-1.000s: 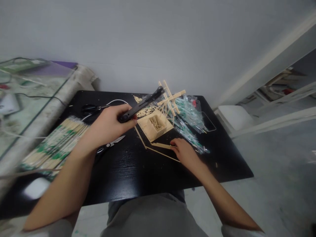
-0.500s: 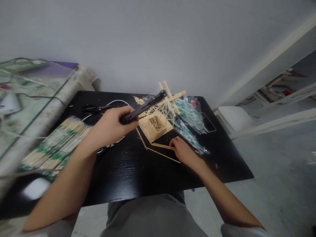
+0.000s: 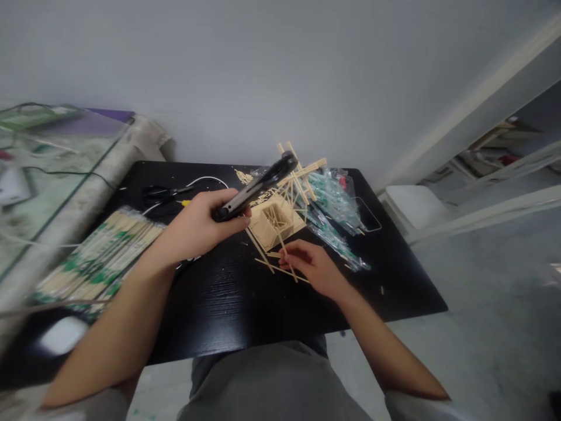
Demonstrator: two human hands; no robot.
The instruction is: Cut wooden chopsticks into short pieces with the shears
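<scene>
My left hand [image 3: 197, 227] is closed round the grip of a black glue gun [image 3: 256, 186], held above the black table [image 3: 228, 310] with its nozzle pointing up and to the right. My right hand [image 3: 312, 266] pinches a thin wooden stick [image 3: 286, 258], which tilts up off the table. Just beyond both hands stands a small square box built of sticks [image 3: 277, 221], with loose sticks inside. Behind it rises a lattice of crossed sticks [image 3: 300, 172]. More sticks [image 3: 268, 260] lie flat on the table by my right hand.
A big pack of wrapped chopsticks [image 3: 99, 254] lies at the left. Black scissors [image 3: 164, 192] and a white cable [image 3: 205, 180] lie at the back. Empty green-printed wrappers [image 3: 335, 213] and a phone [image 3: 368, 213] lie at the right. A glass-topped surface [image 3: 48, 175] borders the table's left side.
My right hand has picked one stick up from the table and moved left toward the box. The glue gun has risen slightly and shifted toward the box.
</scene>
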